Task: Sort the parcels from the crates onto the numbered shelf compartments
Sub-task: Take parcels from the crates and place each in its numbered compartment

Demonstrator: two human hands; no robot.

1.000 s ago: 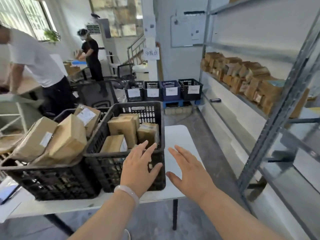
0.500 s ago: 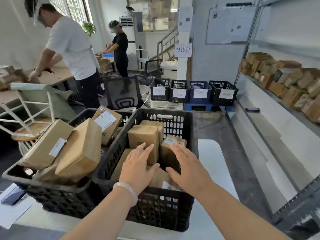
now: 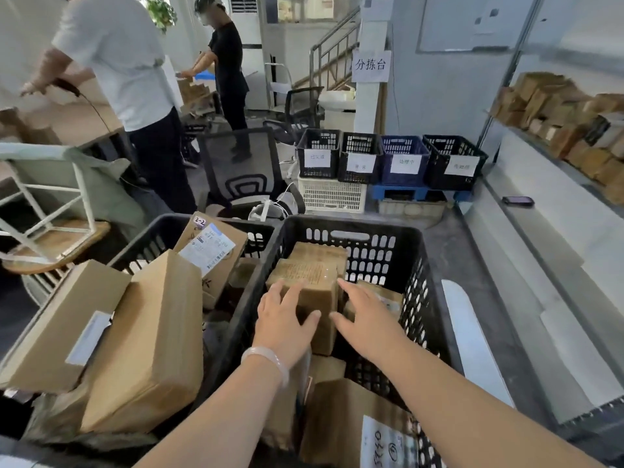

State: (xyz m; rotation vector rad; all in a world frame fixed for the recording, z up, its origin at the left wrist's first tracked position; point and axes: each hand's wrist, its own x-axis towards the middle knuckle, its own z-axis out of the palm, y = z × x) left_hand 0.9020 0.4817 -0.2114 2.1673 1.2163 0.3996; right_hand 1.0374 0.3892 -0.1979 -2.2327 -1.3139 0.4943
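Parcels must end on the shelf [image 3: 547, 184] at the right, where brown boxes [image 3: 557, 123] already stand in a row on an upper level; its numbers I cannot read from here. Two black crates stand side by side in front of the person: the left crate [image 3: 162, 221] is heaped, and the right crate [image 3: 351, 222] is less full. In the right crate an upright parcel [image 3: 310, 275] stands near the far wall, and it looks like the one chosen. The left hand [image 3: 283, 322] lies on its near face with fingers spread and flat, not curled. The right hand [image 3: 368, 319] reaches with straight fingers just beside its right edge, over a smaller parcel [image 3: 388, 297]. Neither hand grips yet; whether the right one touches it, I cannot tell. To do this well, I think both palms should press the two opposite sides and lift straight up, clear of the crate wall. Then the box should be turned until a number shows, because none is visible on this face.
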